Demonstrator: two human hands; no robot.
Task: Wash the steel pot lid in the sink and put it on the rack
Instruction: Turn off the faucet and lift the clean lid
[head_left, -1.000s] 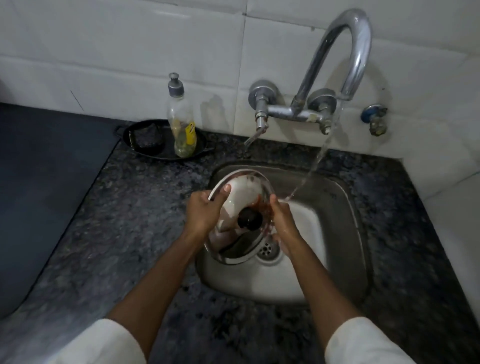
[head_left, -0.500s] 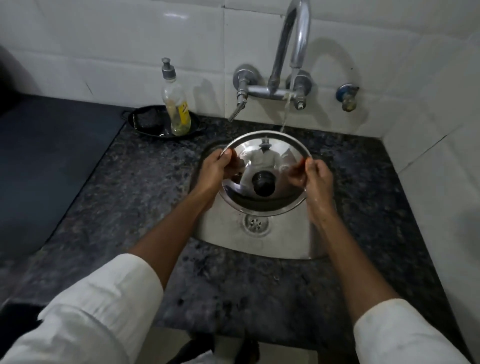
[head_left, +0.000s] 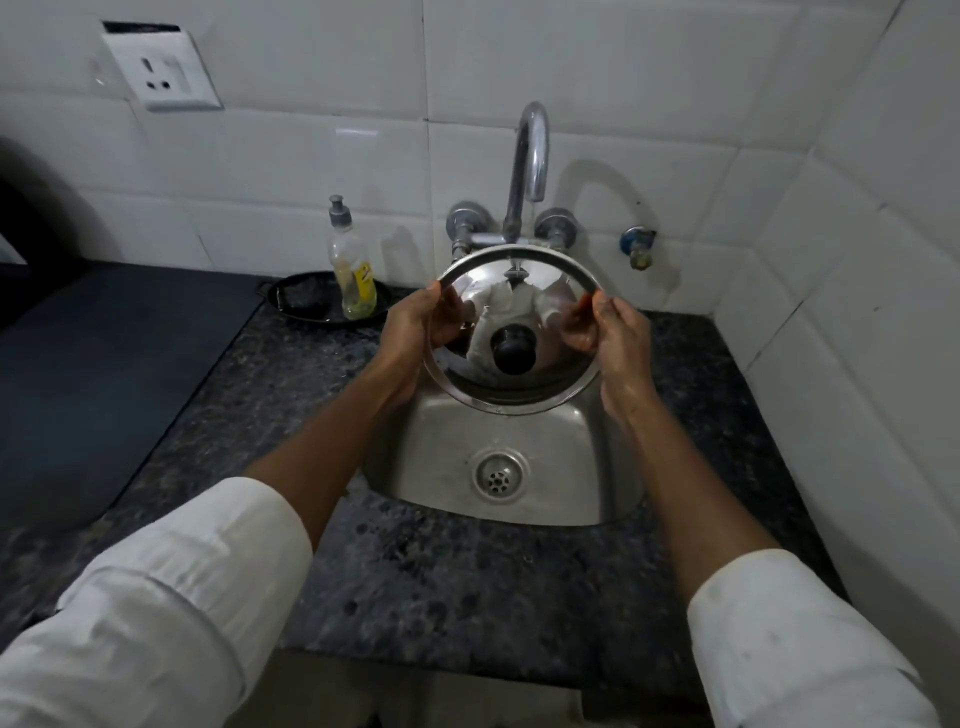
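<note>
The round steel pot lid (head_left: 540, 384) with its black knob (head_left: 512, 351) faces me, tilted up above the back of the steel sink (head_left: 441, 457). My left hand (head_left: 415, 325) grips its left rim and my right hand (head_left: 610, 332) grips its right rim. Water runs from the curved tap (head_left: 530, 161) onto the lid's top edge. No rack is in view.
A dish soap bottle (head_left: 353, 270) stands in a black tray (head_left: 311, 306) with a dark scrubber, left of the tap. Speckled granite counter (head_left: 457, 582) surrounds the sink; a dark surface (head_left: 93, 374) lies at left. White tiled walls stand behind and at right, with a wall socket (head_left: 161, 70).
The lid has risen out of the basin and turned to face me under the tap's stream. My view has pulled back and up.
</note>
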